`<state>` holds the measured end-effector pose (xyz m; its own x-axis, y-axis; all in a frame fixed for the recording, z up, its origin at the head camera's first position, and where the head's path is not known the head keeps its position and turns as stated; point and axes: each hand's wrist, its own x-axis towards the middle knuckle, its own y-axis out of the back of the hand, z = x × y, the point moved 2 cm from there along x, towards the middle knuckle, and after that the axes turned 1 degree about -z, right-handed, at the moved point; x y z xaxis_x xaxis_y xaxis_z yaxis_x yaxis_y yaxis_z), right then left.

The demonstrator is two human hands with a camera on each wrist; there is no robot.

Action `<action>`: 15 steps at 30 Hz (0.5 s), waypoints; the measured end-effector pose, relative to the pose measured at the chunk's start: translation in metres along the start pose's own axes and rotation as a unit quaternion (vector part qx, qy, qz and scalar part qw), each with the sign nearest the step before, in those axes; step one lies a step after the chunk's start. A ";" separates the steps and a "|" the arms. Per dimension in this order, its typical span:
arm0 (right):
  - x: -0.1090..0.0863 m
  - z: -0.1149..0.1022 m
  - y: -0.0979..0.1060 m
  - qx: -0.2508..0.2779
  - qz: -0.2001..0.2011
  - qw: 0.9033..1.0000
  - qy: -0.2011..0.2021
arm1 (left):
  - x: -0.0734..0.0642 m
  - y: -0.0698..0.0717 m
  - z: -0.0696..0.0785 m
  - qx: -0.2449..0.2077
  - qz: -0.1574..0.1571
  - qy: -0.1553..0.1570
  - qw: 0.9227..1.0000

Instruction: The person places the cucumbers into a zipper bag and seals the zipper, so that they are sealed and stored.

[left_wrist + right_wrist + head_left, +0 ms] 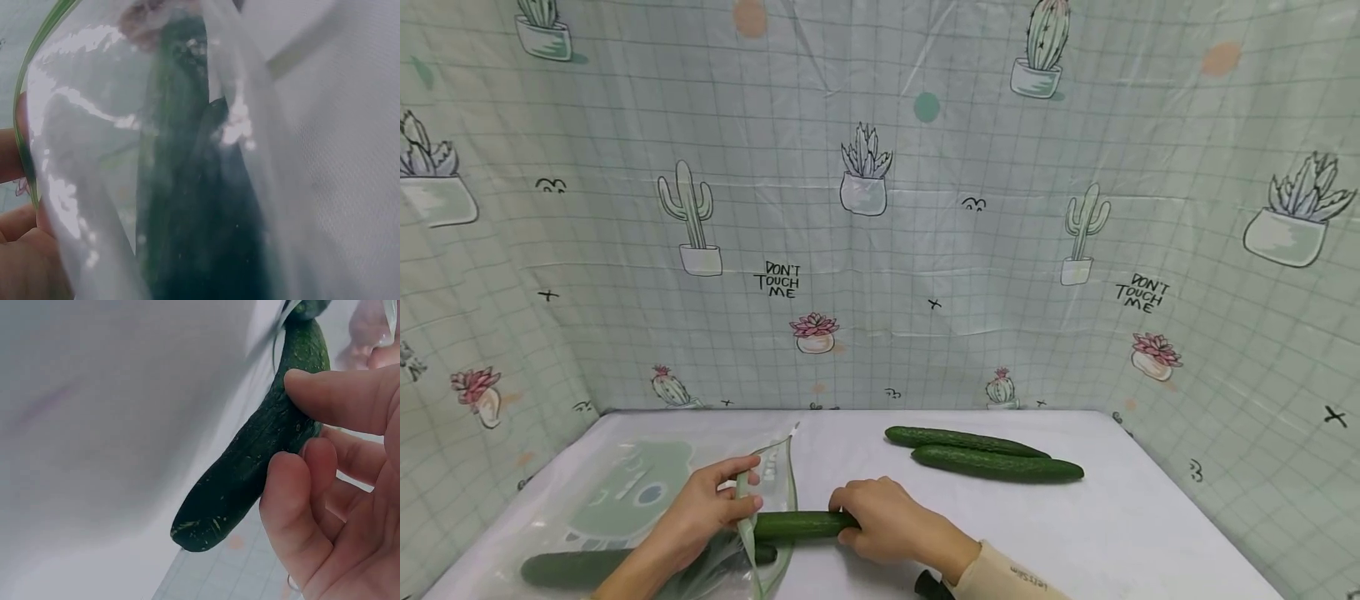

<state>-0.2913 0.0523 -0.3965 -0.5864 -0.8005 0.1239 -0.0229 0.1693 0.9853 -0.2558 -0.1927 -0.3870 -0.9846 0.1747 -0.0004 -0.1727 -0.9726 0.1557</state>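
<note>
A clear zip bag [625, 492] with a green print lies at the left of the table, its green-edged mouth facing right. My left hand [703, 504] pinches the rim of that mouth between thumb and fingers, holding it apart. Inside the bag rests one cucumber [568, 570]; its right end shows near the mouth. With thumb and fingertips my right hand [891, 521] grips another cucumber [801, 525], whose left end is in the bag's mouth. In the right wrist view this held cucumber [250, 456] runs past the fingers with its blunt end free.
Two more cucumbers, one behind [962, 439] and one in front [1000, 464], lie side by side at the back right of the white table [1120, 533]. A small black object [931, 586] shows below the right wrist. A cactus-printed curtain [880, 275] surrounds the table.
</note>
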 end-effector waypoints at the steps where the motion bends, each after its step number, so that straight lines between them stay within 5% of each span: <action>1: 0.004 -0.002 0.000 -0.002 0.001 1.000 0.002 | 0.000 0.000 0.000 0.000 0.001 -0.002 1.000; 15: 0.054 -0.030 -0.010 0.018 -0.016 1.000 0.015 | 0.000 0.002 0.001 -0.001 0.005 0.004 1.000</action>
<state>-0.2986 -0.0096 -0.3966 -0.5599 -0.8228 0.0972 -0.0704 0.1642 0.9839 -0.2559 -0.1947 -0.3854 -0.9865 0.1637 -0.0062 -0.1627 -0.9745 0.1545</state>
